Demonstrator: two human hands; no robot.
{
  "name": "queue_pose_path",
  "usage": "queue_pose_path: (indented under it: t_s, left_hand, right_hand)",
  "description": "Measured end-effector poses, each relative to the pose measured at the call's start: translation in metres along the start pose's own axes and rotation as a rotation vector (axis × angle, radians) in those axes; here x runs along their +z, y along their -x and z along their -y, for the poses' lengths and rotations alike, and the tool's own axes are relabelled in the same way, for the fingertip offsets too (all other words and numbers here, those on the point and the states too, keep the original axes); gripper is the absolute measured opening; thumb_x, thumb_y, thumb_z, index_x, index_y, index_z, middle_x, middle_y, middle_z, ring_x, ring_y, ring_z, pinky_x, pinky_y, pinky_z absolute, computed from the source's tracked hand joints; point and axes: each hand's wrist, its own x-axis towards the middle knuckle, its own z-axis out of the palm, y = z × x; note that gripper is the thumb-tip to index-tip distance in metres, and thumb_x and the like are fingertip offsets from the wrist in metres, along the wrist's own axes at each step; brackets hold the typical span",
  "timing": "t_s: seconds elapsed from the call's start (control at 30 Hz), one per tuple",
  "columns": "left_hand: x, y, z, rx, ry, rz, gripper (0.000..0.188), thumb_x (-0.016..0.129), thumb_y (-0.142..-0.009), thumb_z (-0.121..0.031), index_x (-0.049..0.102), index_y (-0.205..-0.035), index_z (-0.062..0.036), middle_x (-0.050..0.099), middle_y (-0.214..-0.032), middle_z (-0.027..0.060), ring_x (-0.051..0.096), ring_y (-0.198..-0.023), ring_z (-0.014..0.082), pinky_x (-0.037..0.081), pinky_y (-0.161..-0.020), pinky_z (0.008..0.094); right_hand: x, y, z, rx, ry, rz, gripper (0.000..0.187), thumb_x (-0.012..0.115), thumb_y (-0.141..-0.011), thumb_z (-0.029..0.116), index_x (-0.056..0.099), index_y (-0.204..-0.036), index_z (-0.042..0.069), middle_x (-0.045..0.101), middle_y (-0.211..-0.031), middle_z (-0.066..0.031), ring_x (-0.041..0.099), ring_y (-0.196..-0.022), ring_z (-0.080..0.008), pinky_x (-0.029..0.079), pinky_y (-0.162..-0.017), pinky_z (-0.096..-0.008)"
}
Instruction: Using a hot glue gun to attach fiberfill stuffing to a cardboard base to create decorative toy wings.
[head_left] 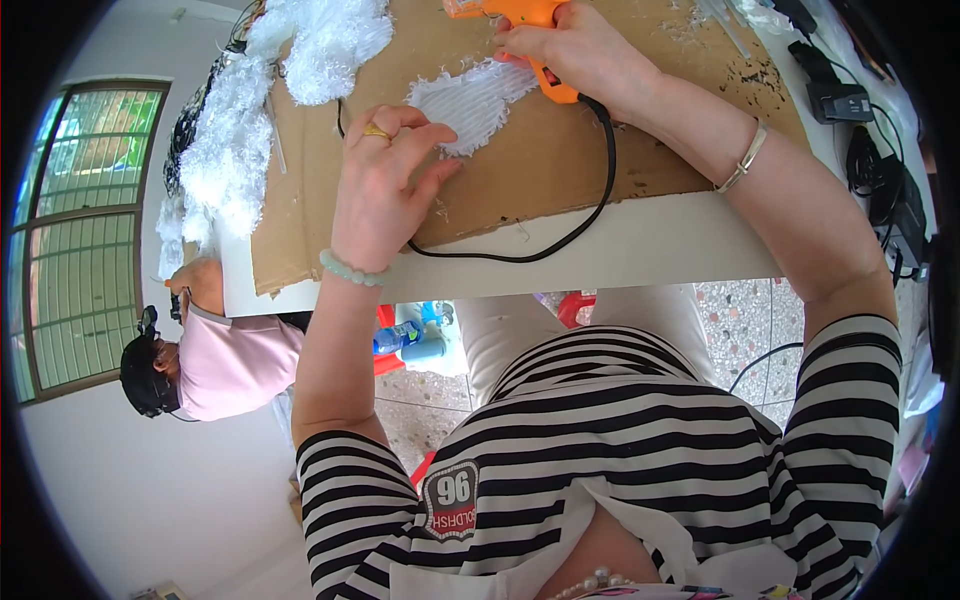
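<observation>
Evidently, white fluff (218, 165) is lying heaped at far left, apart from the work in hand. Next, the left hand (385, 185) is curling its fingers at the fabric's (475, 100) left edge — whether they're pinching it, I cannot tell. That white piece is lying flat on the cardboard (560, 180); nothing is visibly joining it to the fluff, so the gluing is probably standing early, with most left. Rightward, the right hand (605, 62) is gripping the glue gun (530, 14). For writing: the bottle (397, 337) is showing nothing legible — the badge (452, 500) is carrying numerals and lettering.
</observation>
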Motion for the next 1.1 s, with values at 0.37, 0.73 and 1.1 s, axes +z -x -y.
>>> queue_pose_path:
  t_s: [0.37, 0.73, 1.1]
  left_hand:
    - [0.027, -0.016, 0.024, -0.056, -0.045, -0.010, 0.011, 0.069, -0.071, -0.004, 0.062, -0.080, -0.0040, 0.061, -0.087, 0.0105, 0.056, -0.085, 0.0318, 0.044, -0.081, 0.0399]
    - [0.007, -0.014, 0.008, -0.201, 0.122, -0.208, 0.020, 0.075, -0.072, -0.011, 0.063, -0.088, -0.0055, 0.060, -0.087, 0.0078, 0.059, -0.082, 0.0257, 0.046, -0.079, 0.0358]
    - [0.026, -0.015, 0.008, -0.121, 0.070, -0.074, 0.009, 0.070, -0.071, -0.005, 0.062, -0.075, -0.0048, 0.060, -0.085, 0.0096, 0.057, -0.087, 0.0293, 0.042, -0.086, 0.0399]
  right_hand:
    - [-0.001, 0.001, -0.009, -0.037, -0.008, 0.001, 0.019, 0.057, -0.083, 0.009, 0.060, -0.101, 0.004, 0.058, -0.079, -0.0010, 0.054, -0.070, -0.0102, 0.044, -0.061, -0.0255]
    - [-0.010, -0.003, -0.007, -0.036, 0.069, 0.025, 0.022, 0.058, -0.083, 0.013, 0.060, -0.102, 0.002, 0.059, -0.081, -0.0030, 0.054, -0.072, -0.0117, 0.046, -0.062, -0.0269]
    - [-0.002, 0.002, -0.003, 0.021, 0.091, -0.008, 0.020, 0.058, -0.083, 0.012, 0.061, -0.101, 0.002, 0.058, -0.080, -0.0017, 0.054, -0.070, -0.0108, 0.045, -0.061, -0.0268]
